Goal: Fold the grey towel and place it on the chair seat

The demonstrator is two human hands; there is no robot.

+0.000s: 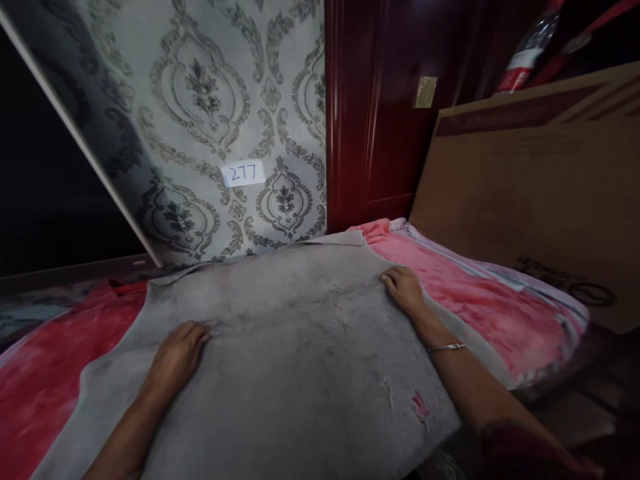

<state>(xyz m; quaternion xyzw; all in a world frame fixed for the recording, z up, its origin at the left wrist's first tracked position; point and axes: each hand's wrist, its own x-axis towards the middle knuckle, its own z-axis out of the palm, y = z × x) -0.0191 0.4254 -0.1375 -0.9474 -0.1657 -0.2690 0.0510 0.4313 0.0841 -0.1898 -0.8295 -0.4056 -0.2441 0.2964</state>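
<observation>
A wide grey cloth [280, 373] with a shape like a garment lies spread out before me, with curved edges at its sides. Near its lower right is a small pink flower [420, 404]. My left hand [177, 353] is on the left part of the cloth, fingers bent together against the fabric. Farther up on the right, my right hand [406, 288] pinches the cloth close to its edge. A faint crease runs across the fabric between both hands. The fingertips are partly hidden.
Under the cloth lies a red and pink blanket [450, 283]. A large cardboard box [530, 180] stands at right, a bottle [530, 53] behind it. On the left is a dark screen [55, 160]. The patterned wall bears a paper label [243, 173] reading 277.
</observation>
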